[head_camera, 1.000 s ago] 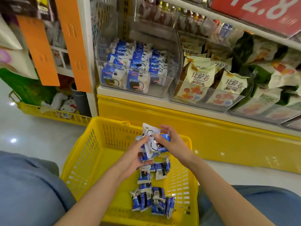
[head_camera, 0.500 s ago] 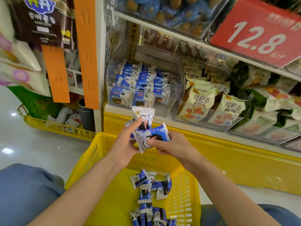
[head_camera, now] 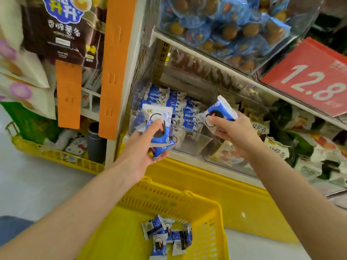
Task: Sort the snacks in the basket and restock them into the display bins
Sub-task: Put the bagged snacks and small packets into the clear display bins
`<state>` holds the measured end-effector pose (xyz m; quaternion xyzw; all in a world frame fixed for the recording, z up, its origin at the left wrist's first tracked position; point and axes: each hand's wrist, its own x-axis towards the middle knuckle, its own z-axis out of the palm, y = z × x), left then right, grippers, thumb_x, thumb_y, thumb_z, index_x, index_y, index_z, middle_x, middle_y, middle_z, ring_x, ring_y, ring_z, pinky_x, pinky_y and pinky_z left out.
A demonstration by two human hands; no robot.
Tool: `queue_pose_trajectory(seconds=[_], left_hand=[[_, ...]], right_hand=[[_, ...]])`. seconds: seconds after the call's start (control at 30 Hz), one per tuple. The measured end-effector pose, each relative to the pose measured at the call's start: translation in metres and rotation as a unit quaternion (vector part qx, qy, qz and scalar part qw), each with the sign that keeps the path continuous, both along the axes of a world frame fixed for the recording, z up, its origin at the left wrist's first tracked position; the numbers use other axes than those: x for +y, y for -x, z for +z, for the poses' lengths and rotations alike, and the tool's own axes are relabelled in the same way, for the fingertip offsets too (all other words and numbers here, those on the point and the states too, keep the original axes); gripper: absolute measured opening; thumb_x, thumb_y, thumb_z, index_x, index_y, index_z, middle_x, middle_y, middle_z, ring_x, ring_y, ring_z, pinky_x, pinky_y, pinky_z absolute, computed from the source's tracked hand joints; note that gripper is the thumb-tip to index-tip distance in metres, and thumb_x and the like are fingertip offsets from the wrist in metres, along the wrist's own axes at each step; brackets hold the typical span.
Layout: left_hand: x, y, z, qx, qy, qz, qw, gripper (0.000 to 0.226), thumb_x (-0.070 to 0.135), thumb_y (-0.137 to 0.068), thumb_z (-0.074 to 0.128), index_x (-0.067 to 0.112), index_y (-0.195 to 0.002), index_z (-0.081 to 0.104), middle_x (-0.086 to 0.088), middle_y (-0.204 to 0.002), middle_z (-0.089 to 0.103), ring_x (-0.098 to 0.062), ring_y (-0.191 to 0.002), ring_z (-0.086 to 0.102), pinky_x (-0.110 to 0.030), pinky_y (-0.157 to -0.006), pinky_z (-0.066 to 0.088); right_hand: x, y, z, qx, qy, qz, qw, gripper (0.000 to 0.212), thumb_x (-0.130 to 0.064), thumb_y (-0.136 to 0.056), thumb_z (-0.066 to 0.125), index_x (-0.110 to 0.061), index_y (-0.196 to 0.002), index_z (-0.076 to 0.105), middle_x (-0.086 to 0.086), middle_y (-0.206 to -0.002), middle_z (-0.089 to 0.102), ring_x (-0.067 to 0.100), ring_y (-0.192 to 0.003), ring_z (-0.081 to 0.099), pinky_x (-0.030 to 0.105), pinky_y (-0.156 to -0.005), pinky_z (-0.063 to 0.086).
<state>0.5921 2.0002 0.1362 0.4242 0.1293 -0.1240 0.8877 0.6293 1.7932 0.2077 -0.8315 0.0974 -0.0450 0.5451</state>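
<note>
Head view: the left hand [head_camera: 142, 147] is gripping a small stack of blue-and-white snack packets [head_camera: 159, 126], thumb pressing on the front of the top one, which is showing a dark round sandwich biscuit; its print is too small to read. The right hand [head_camera: 232, 132] is clamping one more blue-and-white packet [head_camera: 220, 111], tilted, just above the front right corner of the clear display bin [head_camera: 189, 145]. That bin is sitting on the white shelf [head_camera: 187, 158] and is holding rows of the same blue packets [head_camera: 178, 107] standing upright. The two hands are apart, both raised in front of this bin.

Below, the yellow basket [head_camera: 169, 199] is standing on the floor with a loose cluster of remaining blue packets [head_camera: 167, 235] lying on its bottom, near the far right side.

To the right of the bin, pale packets with red Chinese lettering [head_camera: 277, 151] are filling a neighbouring clear bin. A red price sign [head_camera: 311, 79] is reading "12.8" in white. Above, another clear bin [head_camera: 234, 29] is holding blue-wrapped round snacks. At upper left a dark hanging bag [head_camera: 63, 34] is reading "POTATO STICKS" under Chinese characters. Orange strips [head_camera: 114, 62] are hanging on the shelf post. A second yellow basket [head_camera: 56, 154] at left is carrying a Hello Kitty item [head_camera: 76, 147].
</note>
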Motion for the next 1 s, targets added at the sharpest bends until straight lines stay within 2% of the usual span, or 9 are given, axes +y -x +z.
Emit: queue_pose_trajectory(seconds=[0.1, 0.2, 0.33, 0.47, 0.6, 0.73, 0.83, 0.9, 1.0], left_hand=[[-0.002, -0.004, 0.004, -0.007, 0.010, -0.005, 1.000, 0.034, 0.038, -0.075, 0.068, 0.022, -0.104, 0.058, -0.006, -0.103, 0.067, -0.023, -0.088, 0.067, -0.035, -0.064, 0.056], [0.001, -0.009, 0.007, -0.002, 0.017, -0.008, 1.000, 0.039, 0.039, -0.074, 0.068, 0.019, -0.106, 0.056, -0.008, -0.105, 0.066, -0.023, -0.089, 0.067, -0.036, -0.064, 0.055], [0.007, -0.012, 0.009, 0.003, 0.020, -0.005, 1.000, 0.040, 0.037, -0.077, 0.067, 0.022, -0.112, 0.056, -0.008, -0.110, 0.064, -0.024, -0.093, 0.065, -0.037, -0.067, 0.055], [0.011, -0.015, 0.010, 0.006, 0.023, -0.010, 1.000, 0.038, 0.038, -0.077, 0.067, 0.022, -0.110, 0.056, -0.008, -0.109, 0.064, -0.024, -0.094, 0.065, -0.039, -0.074, 0.056], [0.011, -0.017, 0.011, 0.008, 0.027, -0.016, 0.999, 0.040, 0.039, -0.076, 0.067, 0.021, -0.110, 0.055, -0.009, -0.107, 0.064, -0.024, -0.093, 0.065, -0.041, -0.078, 0.055], [0.008, -0.020, 0.010, 0.016, 0.021, -0.018, 0.999, 0.043, 0.040, -0.077, 0.067, 0.022, -0.114, 0.055, -0.008, -0.109, 0.064, -0.026, -0.097, 0.065, -0.039, -0.075, 0.055], [0.007, -0.020, 0.008, 0.020, 0.022, -0.023, 0.999, 0.037, 0.039, -0.076, 0.069, 0.023, -0.107, 0.056, -0.008, -0.107, 0.064, -0.026, -0.096, 0.065, -0.039, -0.073, 0.055], [0.006, -0.020, 0.007, 0.021, 0.017, -0.031, 0.999, 0.036, 0.038, -0.076, 0.069, 0.022, -0.105, 0.056, -0.009, -0.106, 0.065, -0.026, -0.095, 0.065, -0.039, -0.074, 0.055], [0.005, -0.020, 0.005, 0.029, 0.014, -0.034, 0.999, 0.033, 0.037, -0.076, 0.070, 0.022, -0.102, 0.056, -0.009, -0.102, 0.065, -0.025, -0.090, 0.066, -0.038, -0.071, 0.055]], right_hand=[[0.003, -0.025, 0.008, -0.062, 0.149, 0.019, 0.987, 0.033, -0.033, -0.076, 0.075, -0.018, -0.102, 0.063, -0.003, -0.091, 0.067, 0.007, -0.076, 0.061, 0.017, -0.061, 0.049], [0.005, -0.049, 0.010, -0.043, 0.313, 0.044, 0.948, 0.036, -0.036, -0.076, 0.075, -0.018, -0.103, 0.058, -0.002, -0.093, 0.062, 0.010, -0.080, 0.058, 0.017, -0.064, 0.045], [0.013, -0.074, 0.005, 0.053, 0.520, 0.124, 0.844, 0.041, -0.031, -0.080, 0.072, -0.017, -0.115, 0.058, 0.003, -0.113, 0.061, 0.017, -0.094, 0.056, 0.027, -0.077, 0.044], [0.020, -0.088, -0.008, 0.080, 0.595, 0.199, 0.774, 0.039, -0.030, -0.080, 0.072, -0.016, -0.115, 0.061, 0.004, -0.112, 0.063, 0.020, -0.099, 0.059, 0.028, -0.078, 0.045], [0.018, -0.098, -0.023, 0.093, 0.606, 0.250, 0.749, 0.030, -0.022, -0.081, 0.071, -0.013, -0.108, 0.062, 0.006, -0.104, 0.061, 0.017, -0.089, 0.053, 0.027, -0.077, 0.043], [0.017, -0.103, -0.032, 0.083, 0.653, 0.268, 0.704, 0.021, -0.022, -0.083, 0.067, -0.020, -0.104, 0.063, -0.003, -0.096, 0.058, 0.014, -0.087, 0.050, 0.025, -0.073, 0.043], [0.014, -0.103, -0.037, 0.094, 0.631, 0.268, 0.722, 0.017, -0.013, -0.084, 0.063, -0.020, -0.100, 0.064, 0.001, -0.102, 0.062, 0.014, -0.087, 0.054, 0.023, -0.074, 0.043], [0.015, -0.101, -0.034, 0.103, 0.603, 0.256, 0.748, 0.021, -0.012, -0.085, 0.063, -0.018, -0.105, 0.063, 0.002, -0.105, 0.062, 0.015, -0.091, 0.057, 0.024, -0.078, 0.044], [0.026, -0.086, -0.021, 0.062, 0.516, 0.194, 0.832, 0.023, -0.025, -0.088, 0.063, -0.019, -0.110, 0.061, -0.002, -0.099, 0.061, 0.014, -0.088, 0.058, 0.024, -0.077, 0.044]])
